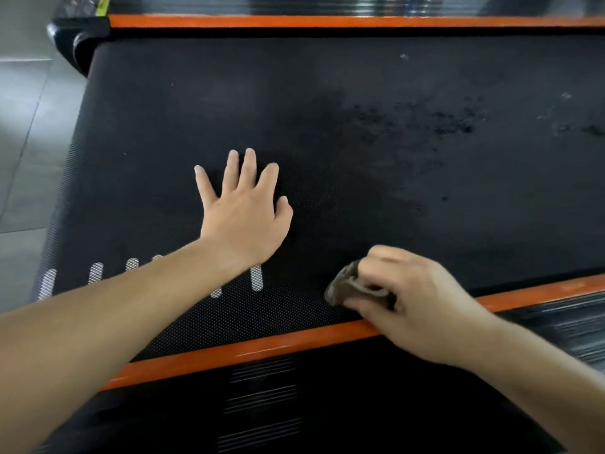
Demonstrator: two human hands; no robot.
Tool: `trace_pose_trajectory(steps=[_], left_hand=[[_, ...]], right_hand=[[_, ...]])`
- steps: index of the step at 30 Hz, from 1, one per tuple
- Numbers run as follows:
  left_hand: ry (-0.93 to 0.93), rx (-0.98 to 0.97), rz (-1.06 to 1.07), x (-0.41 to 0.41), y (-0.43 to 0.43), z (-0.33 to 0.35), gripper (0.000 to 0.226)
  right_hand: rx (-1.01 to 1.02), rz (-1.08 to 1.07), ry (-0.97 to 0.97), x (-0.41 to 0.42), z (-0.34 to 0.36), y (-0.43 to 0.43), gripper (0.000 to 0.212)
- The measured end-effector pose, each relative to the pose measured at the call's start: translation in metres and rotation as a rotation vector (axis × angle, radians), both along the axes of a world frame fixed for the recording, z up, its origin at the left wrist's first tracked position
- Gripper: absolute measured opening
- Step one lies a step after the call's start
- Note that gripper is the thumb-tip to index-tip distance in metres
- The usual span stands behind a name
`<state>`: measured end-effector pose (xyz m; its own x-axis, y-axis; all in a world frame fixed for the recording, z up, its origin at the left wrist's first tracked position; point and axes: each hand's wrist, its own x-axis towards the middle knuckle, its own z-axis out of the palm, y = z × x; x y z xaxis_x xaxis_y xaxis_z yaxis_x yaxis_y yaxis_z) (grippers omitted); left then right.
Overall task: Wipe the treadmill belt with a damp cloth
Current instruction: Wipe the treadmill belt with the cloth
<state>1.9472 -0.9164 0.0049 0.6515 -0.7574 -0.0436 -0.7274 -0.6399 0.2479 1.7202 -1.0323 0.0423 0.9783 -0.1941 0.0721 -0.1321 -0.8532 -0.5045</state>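
Observation:
The black textured treadmill belt (360,103) fills most of the head view, with dark wet patches and specks toward its right part. My left hand (244,208) lies flat on the belt with fingers spread, left of centre. My right hand (415,303) grips a small bunched brown cloth (347,288) and holds it down on the belt close to the near orange rail. Most of the cloth is hidden under my fingers.
Orange side rails run along the near edge (262,348) and the far edge (327,20) of the belt. A row of white dashes (95,273) marks the belt at the left. Grey floor tiles (23,142) lie beyond the treadmill's left end.

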Motion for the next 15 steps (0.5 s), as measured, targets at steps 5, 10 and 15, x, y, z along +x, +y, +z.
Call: trace_pose_trajectory(steps=[5,10,15], left_hand=[[0.078,0.011,0.070,-0.006,-0.015,0.007,0.056],[0.060,0.015,0.050,-0.017,-0.034,0.007,0.058],[-0.001,0.026,0.066,-0.022,-0.044,-0.001,0.061]], right_hand=[[-0.016,-0.072,-0.005,0.004,0.002,-0.043,0.030],[-0.003,-0.201,0.010,-0.010,0.005,-0.047,0.025],[0.033,-0.052,0.030,-0.017,0.003,-0.055,0.021]])
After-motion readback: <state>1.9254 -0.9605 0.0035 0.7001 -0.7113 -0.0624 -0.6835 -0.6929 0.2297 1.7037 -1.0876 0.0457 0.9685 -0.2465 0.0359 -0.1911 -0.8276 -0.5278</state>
